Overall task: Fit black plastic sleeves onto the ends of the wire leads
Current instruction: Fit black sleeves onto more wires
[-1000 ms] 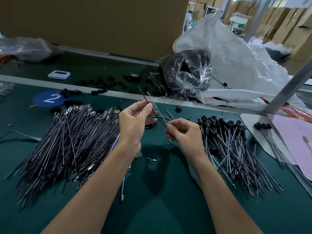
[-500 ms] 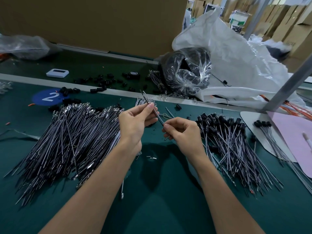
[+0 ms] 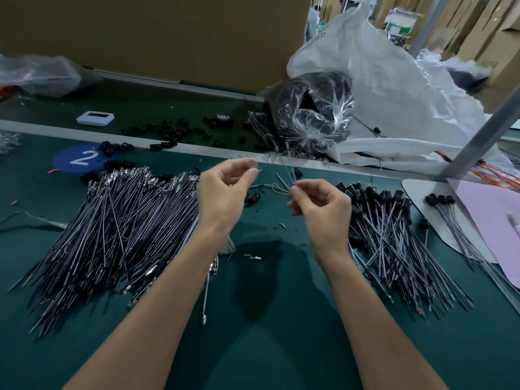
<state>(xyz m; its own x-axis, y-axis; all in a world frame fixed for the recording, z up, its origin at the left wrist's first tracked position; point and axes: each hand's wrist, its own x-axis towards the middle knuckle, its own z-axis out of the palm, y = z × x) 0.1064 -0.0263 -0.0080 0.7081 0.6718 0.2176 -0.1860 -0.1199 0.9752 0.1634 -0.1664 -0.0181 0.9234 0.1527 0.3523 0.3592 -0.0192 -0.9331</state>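
The right hand (image 3: 320,205) pinches thin wire leads (image 3: 289,175); the left hand (image 3: 222,190) curls its fingers, but I cannot tell its hold.

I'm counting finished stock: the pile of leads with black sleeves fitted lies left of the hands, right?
No: the sleeved pile lies to the right of the right hand, as the head view shows. The pile on the left has bare metal ends.

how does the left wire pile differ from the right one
The left pile ends in bare metal terminals; the right pile wears black sleeves on its far ends. The left pile is larger and denser than the right pile. Both are thin dark leads on the green mat.
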